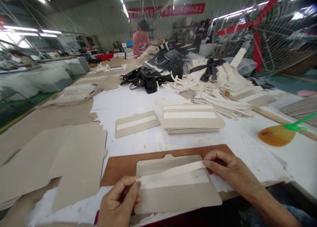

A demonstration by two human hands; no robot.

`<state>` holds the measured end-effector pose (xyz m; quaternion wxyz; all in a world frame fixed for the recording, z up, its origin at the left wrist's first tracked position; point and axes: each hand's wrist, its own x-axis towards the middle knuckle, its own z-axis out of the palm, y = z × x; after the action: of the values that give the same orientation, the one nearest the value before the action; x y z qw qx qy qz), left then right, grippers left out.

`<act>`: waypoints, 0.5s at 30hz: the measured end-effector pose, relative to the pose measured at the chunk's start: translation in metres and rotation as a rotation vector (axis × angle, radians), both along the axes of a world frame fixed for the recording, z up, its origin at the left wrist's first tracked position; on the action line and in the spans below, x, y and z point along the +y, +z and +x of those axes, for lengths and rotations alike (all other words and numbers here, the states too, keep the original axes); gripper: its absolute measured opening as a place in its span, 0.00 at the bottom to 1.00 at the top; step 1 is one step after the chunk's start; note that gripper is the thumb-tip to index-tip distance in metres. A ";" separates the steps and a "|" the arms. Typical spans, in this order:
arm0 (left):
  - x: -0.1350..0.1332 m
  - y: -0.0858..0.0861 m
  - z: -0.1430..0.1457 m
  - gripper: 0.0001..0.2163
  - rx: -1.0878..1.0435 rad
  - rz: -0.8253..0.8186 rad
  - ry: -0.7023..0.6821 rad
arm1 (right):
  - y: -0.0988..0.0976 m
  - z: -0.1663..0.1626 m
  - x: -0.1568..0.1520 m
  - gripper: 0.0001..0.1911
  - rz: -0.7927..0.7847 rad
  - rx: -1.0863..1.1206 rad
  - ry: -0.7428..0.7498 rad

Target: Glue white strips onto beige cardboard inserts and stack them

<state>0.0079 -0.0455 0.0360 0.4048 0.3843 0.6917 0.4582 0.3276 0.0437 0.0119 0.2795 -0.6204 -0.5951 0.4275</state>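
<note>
A pale fabric strip (170, 172) stretches between my two hands over a beige cardboard panel (178, 199). My left hand (120, 199) pinches its left end, close to the panel's left edge. At the other end, my right hand (223, 166) grips the strip between thumb and fingers, slightly raised at the panel's upper right. A white band (190, 180) runs across the panel just below the strip. Under the panel's far part lies a brown board (119, 167). Beyond it are a stack of similar panels (193, 121) and a single banded panel (137, 124).
Large cardboard sheets (76, 157) cover the left side. Black bag pieces (146, 77) and loose pale strips (220, 101) are heaped farther back. An amber fly swatter-like paddle (276, 135) with a green handle lies right. A large fan (255, 29) and another person (140, 40) stand beyond.
</note>
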 end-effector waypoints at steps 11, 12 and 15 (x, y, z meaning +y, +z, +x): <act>0.029 -0.015 -0.002 0.13 0.453 0.080 0.021 | -0.039 0.003 0.012 0.27 0.114 -0.152 -0.177; 0.031 -0.015 -0.001 0.13 0.477 0.081 0.022 | -0.039 0.003 0.012 0.26 0.125 -0.163 -0.177; 0.037 -0.016 0.000 0.13 0.534 0.078 -0.006 | -0.037 0.001 0.013 0.25 0.146 -0.206 -0.166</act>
<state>0.0074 -0.0089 0.0203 0.1942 0.5089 0.7548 0.3655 0.3284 0.0565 -0.0251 0.2958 -0.6861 -0.5969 0.2924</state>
